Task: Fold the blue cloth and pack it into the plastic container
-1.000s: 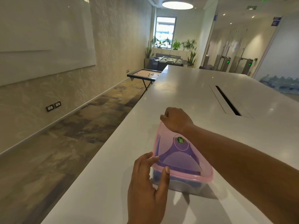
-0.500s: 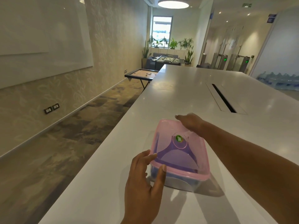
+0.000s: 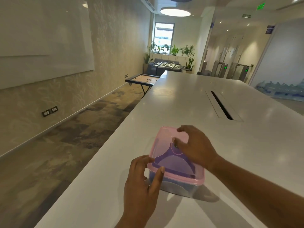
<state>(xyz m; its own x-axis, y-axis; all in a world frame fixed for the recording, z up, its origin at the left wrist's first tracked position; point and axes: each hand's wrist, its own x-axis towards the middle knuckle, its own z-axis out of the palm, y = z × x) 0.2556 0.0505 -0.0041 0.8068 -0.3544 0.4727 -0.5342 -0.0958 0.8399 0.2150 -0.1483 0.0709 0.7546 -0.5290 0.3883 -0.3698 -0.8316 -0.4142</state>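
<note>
A clear plastic container [image 3: 174, 186] with a pink see-through lid [image 3: 164, 140] stands on the white table [image 3: 181, 99] near its left edge. The blue cloth [image 3: 174, 163] lies folded inside and shows through the lid and the walls. My left hand [image 3: 141, 183] grips the container's near left corner, thumb on the lid's rim and fingers against the side. My right hand [image 3: 195, 145] rests on top of the lid toward its far right, fingers curled and spread, pressing down without clasping anything.
A long dark cable slot [image 3: 221, 105] runs through the table beyond the container on the right. The table's left edge drops to a carpeted floor [image 3: 65, 145]. A small game board on legs [image 3: 143, 79] stands past the table's far left corner.
My right hand has moved from the lid's far left corner across the far edge to its far right part. The lid now sits flatter. My left hand stays at the near left corner.
</note>
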